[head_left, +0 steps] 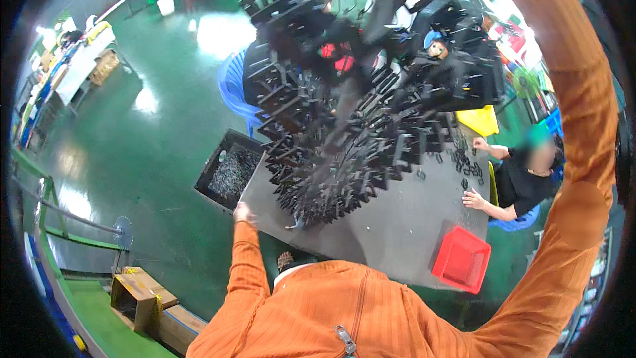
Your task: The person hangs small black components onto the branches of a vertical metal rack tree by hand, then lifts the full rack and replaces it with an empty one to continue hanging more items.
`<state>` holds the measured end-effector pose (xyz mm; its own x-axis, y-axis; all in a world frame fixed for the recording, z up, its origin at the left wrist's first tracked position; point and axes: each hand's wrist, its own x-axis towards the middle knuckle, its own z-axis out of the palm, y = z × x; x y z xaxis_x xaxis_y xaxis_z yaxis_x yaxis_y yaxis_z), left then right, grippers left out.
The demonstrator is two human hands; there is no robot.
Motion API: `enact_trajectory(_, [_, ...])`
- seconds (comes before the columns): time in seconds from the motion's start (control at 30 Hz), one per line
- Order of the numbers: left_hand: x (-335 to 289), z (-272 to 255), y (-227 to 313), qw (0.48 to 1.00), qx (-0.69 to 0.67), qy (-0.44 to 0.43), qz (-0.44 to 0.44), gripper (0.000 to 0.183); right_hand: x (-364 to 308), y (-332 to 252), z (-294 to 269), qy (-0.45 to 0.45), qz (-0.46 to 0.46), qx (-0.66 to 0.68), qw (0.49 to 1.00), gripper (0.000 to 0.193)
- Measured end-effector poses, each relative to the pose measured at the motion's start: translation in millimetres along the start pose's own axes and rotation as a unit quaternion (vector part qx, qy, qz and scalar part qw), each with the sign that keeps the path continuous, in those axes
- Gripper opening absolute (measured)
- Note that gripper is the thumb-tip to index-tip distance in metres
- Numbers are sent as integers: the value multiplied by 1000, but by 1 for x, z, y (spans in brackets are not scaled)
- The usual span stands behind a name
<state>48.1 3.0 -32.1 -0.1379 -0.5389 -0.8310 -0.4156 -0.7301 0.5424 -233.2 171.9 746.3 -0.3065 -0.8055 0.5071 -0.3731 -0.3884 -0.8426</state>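
My left hand [243,212] is at the left edge of the grey table [338,242], close to a black crate [211,185] holding many small dark pieces. Its fingers are smeared, so what they do is unclear. My right arm [583,113] rises along the right side and leaves the picture at the top; the hand on it is out of sight. A large, blurred mass of black plastic parts [331,166], with many thin prongs, fills the space above the table in front of me. What holds it up is hidden.
Across the table's right side a co-worker [523,172] has both hands near loose black pieces [467,166]. A red tray [462,262] sits at the near right corner. Left are a blue plastic chair [232,86], cardboard boxes [142,298] and a green metal frame [56,232].
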Motion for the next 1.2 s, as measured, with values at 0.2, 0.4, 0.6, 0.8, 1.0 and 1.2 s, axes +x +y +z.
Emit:
enact_trajectory(0.2, [-316, -97, 154, 519, -233, 294, 768, 34, 13, 4, 1, -182, 25, 121, 975, 14])
enact_trajectory(0.4, [-652, -1, 201, 205, 219, 72, 951, 47, 12, 17, -10, -226, -8, 134, 965, 18])
enact_trajectory(0.6, [-689, 69, 258, 208, 516, -3, 831, 78, -1, 12, -10, -201, -6, 144, 969, 12])
enact_trajectory(0.8, [-672, 89, 277, 196, 535, -81, 818, 71, -18, -3, -5, -214, -1, 34, 976, 24])
enact_trajectory(1.0, [-666, 92, 279, 206, 526, -46, 824, 61, -132, -4, -62, 146, -305, -188, 922, 28])
enact_trajectory(1.2, [-664, 94, 280, 192, 489, -30, 851, 53, -277, 58, -40, 264, -325, -300, 857, 23])
